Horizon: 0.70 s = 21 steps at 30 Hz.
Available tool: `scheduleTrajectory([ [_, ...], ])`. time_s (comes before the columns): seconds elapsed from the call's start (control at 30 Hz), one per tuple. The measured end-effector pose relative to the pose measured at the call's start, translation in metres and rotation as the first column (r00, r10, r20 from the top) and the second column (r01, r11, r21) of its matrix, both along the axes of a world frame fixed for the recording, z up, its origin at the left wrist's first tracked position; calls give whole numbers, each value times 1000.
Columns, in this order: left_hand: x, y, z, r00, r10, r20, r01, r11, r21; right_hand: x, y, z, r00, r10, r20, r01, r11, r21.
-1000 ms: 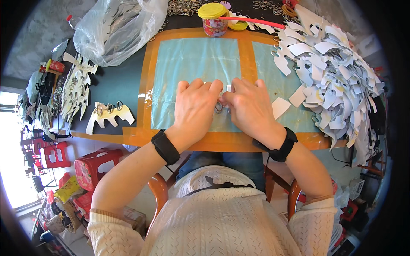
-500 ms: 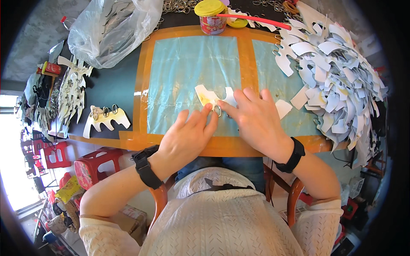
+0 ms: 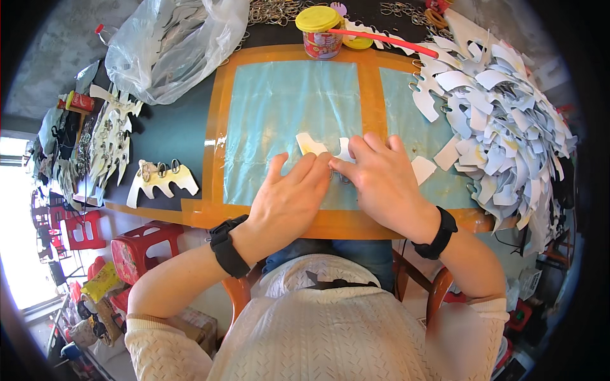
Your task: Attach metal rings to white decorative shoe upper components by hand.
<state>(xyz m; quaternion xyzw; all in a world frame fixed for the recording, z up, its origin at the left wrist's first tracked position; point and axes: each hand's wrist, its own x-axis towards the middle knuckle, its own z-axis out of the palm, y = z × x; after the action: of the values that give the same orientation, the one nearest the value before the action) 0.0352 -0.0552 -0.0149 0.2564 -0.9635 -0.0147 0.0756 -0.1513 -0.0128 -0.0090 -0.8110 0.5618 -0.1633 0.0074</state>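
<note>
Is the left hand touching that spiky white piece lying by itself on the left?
Apart. The head view shows orange tape and blue sheet plainly between the left hand and the spiky white piece.

White for the toothed piece (image 3: 309, 143), with a yellow smudge on it, and it's set against pale blue sheeting (image 3: 286, 101) framed in glossy orange-brown tape (image 3: 372, 101)! Near-black worktop (image 3: 166, 127) on the left. Over right, the heap (image 3: 502, 120) runs from white to bluish grey. Bright yellow lid (image 3: 318, 19), vivid red stick (image 3: 387, 42)! Plain black wristbands (image 3: 436, 235), and a cream sweater (image 3: 318, 324) patterned in little zigzags. Red stool (image 3: 135, 257), too!
</note>
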Motion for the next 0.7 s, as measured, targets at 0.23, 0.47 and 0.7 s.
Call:
scheduleTrajectory([
  [0.23, 3, -4, -2, 1000, -26, 14, 26, 1000, 1, 1, 2, 1, 997, -5, -77, 4, 1000, -2],
  [0.47, 4, -9, 5, 1000, -5, -3, 5, 996, 91, -4, -3, 2, 995, -8, -98, 12, 999, 44],
  [0.7, 11, -6, 4, 997, -55, 61, 52, 997, 55, -11, -19, -7, 967, -84, 241, 44, 985, 167],
])
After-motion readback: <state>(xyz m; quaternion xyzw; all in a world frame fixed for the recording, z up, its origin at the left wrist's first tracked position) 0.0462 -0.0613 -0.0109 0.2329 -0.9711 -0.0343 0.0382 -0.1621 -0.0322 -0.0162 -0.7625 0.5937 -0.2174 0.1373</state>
